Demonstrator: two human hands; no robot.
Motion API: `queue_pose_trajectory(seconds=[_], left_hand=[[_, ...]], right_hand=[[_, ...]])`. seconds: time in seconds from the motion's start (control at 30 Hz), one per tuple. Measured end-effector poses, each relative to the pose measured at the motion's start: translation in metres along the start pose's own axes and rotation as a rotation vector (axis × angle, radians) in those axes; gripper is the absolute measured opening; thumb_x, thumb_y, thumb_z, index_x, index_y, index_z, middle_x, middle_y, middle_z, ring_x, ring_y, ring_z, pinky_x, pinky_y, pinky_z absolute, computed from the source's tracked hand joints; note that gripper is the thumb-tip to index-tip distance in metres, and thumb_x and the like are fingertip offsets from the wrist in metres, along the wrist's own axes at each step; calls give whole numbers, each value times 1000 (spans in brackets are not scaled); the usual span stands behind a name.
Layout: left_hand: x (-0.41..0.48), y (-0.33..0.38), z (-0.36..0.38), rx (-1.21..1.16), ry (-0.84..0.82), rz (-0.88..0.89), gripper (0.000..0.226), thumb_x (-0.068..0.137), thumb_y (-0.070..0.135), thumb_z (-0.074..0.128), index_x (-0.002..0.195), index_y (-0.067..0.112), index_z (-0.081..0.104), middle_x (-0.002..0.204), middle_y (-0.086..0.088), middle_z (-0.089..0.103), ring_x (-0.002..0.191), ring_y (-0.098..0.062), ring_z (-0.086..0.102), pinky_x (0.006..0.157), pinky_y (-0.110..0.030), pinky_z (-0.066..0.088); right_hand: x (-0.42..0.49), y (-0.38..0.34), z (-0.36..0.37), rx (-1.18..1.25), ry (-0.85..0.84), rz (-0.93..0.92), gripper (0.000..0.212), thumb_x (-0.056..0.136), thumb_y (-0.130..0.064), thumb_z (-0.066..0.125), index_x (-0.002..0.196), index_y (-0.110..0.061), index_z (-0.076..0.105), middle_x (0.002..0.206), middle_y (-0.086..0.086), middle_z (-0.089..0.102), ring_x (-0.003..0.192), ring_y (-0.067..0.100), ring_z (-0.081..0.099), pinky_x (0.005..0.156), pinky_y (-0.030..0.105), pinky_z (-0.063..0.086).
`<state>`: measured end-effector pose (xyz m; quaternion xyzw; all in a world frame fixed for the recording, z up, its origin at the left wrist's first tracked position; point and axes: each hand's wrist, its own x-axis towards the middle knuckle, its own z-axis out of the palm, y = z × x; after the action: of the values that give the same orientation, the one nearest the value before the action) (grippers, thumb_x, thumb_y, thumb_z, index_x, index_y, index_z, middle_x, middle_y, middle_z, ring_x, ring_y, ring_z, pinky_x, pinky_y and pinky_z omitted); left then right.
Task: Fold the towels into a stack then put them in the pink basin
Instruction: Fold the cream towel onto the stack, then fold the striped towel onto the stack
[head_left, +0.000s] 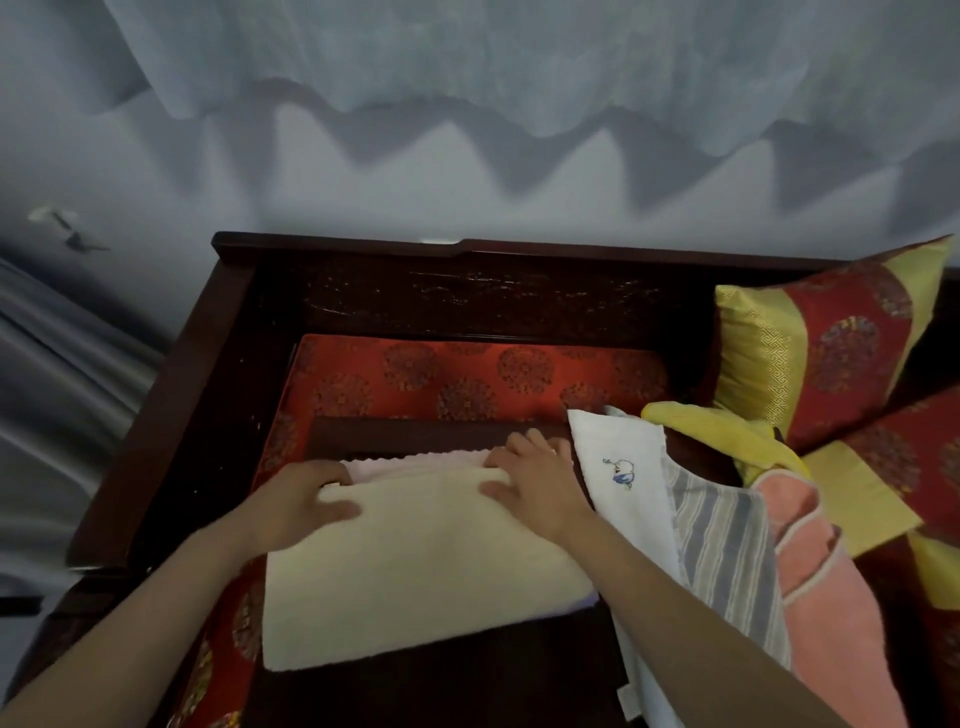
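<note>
A cream towel (415, 566) lies folded on a dark wooden board (441, 686), covering a pale pink towel (415, 461) whose far edge peeks out. My left hand (306, 499) rests on the cream towel's far left corner, fingers curled over the edge. My right hand (530, 480) presses flat on its far right corner. To the right lie unfolded towels: a white one with a small embroidered figure (618, 478), a grey striped one (727, 561), a salmon pink one (826, 587) and a yellow one (727, 431). No pink basin is in view.
The board sits on a red patterned cushion (467, 379) inside a dark wooden bench frame (234, 338). Red and yellow pillows (831, 338) lean at the right. A pale wall with curtain shadows rises behind.
</note>
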<state>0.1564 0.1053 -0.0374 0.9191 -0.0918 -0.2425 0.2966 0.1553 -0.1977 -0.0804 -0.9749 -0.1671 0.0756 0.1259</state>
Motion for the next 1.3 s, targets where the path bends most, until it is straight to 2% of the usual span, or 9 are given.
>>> queue_pose_trajectory(seconds=[0.17,0.27,0.4,0.6,0.77,0.9,1.03,1.13,1.3], left_hand=[[24,4,-20,11,85,-31,12,83,31,68,95,29,67,105,0,63,106,-21,59,91,-37,46],[34,-5,27,504,156,-39,59,92,51,42,144,24,33,154,2,28,145,-18,16,115,-52,9],[20,-13,90,555,252,56,65,95,53,2,150,23,18,158,3,21,143,1,-17,111,-44,-18],[20,-3,84,487,389,38,74,92,56,-2,148,15,22,157,-2,23,146,-8,4,113,-54,5],[8,82,105,108,491,241,60,94,45,26,138,8,44,136,-13,51,126,-16,39,108,-27,25],[-9,138,144,-176,330,249,52,85,46,33,130,25,47,126,8,49,116,-2,41,104,-3,18],[-13,170,160,-447,156,63,30,87,26,57,108,45,44,124,8,55,119,-15,51,107,-34,37],[-13,191,149,-600,53,28,60,79,21,71,124,42,39,135,10,41,133,-15,39,110,-39,36],[-16,245,70,-613,-82,322,116,63,44,82,145,48,1,141,40,15,125,26,23,106,-16,27]], right_hand=[[12,11,-14,119,71,58,38,90,-53,40,113,-31,62,102,-4,55,102,18,48,79,35,29],[12,6,6,-70,16,143,32,92,-41,49,120,-30,58,112,1,54,110,24,48,89,43,36],[-5,-9,27,-112,136,220,46,89,-40,39,133,-28,48,131,1,55,121,22,53,103,58,37],[-68,49,11,217,394,705,54,88,-51,38,134,-22,44,136,1,48,125,23,45,99,48,38],[-123,105,14,283,109,1053,50,76,-56,64,109,-20,54,109,0,56,107,24,55,84,37,44],[-126,106,-20,570,96,823,28,87,-22,61,68,-27,41,67,-8,46,73,19,51,56,19,34],[-140,85,-104,1024,231,665,21,93,-17,55,75,-17,44,68,-5,42,64,9,42,56,22,35],[-159,66,-178,1343,294,539,16,91,-15,59,79,-16,47,77,5,50,73,16,49,59,25,40],[-173,45,-263,1430,116,280,26,78,-28,66,92,-12,53,83,8,59,76,21,58,61,27,50]])
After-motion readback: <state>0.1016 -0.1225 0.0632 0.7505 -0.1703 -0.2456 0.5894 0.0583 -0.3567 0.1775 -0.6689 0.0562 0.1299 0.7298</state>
